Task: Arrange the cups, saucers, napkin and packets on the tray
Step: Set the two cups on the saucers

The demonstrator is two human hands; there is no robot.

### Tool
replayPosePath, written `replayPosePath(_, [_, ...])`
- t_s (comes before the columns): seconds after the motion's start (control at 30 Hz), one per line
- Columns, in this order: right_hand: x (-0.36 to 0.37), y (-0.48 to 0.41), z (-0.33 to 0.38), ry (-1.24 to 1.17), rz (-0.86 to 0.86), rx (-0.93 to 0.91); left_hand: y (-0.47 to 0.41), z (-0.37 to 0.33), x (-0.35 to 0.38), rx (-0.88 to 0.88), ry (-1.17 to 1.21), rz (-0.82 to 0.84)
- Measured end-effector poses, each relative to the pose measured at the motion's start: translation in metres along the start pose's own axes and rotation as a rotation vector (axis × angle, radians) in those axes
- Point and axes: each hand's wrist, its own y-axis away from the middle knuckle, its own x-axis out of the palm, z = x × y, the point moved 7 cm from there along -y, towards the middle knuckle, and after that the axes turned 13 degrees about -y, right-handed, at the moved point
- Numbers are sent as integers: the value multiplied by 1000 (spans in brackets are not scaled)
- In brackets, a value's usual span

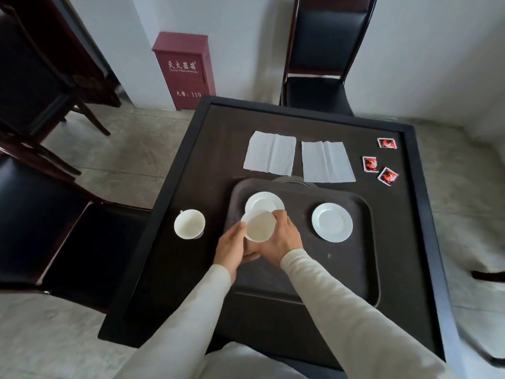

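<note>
White cup (pixel 259 225) in both hands' grip (pixel 231 246) (pixel 281 242), above near saucer (pixel 264 203); second cup (pixel 189 223) off-tray.

— How many of each do you see?
— I count two cups (pixel 259 225) (pixel 189 224), two saucers (pixel 264 202) (pixel 332 222), two napkins (pixel 270 153) (pixel 326 161), three packets (pixel 387 143) (pixel 370 163) (pixel 388 176), one tray (pixel 355 269).

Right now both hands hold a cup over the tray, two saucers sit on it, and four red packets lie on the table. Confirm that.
Not quite: the head view shows three red packets on the table, not four. The rest holds: the left hand and right hand hold a cup over the tray, and two saucers sit on it.
</note>
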Motion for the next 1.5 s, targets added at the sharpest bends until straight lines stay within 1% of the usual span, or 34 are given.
replayPosePath(0.17, [-8, -14, 3, -20, 50, 19, -29, -29, 2, 3, -127, 7])
replayPosePath(0.33, [-13, -35, -10, -173, 98, 130, -59, -46, 4, 6, -237, 48])
replayPosePath(0.43, [-15, -54, -22, -314, 78, 186, -77, -50, 5, 6, -360, 40])
replayPosePath(0.57, [-13, -71, -35, -362, 78, 217, -95, -50, 11, -9, -452, 13])
replayPosePath(0.67, [-10, -80, -47, -413, 34, 272, -105, -50, 17, -2, -479, -7])
replayPosePath(0.8, [-6, -89, -61, -472, -32, 319, -119, -44, 24, -35, -421, -31])
replayPosePath(1.0, [-3, -96, -72, -490, -93, 356, -134, -40, 32, -36, -355, -34])
replayPosePath(1.33, [0, -97, -73, -490, -106, 352, -143, -34, 29, -49, -365, -37])
replayPosePath(1.5, [0, -96, -74, -486, -116, 365, -142, -33, 30, -49, -348, -8])
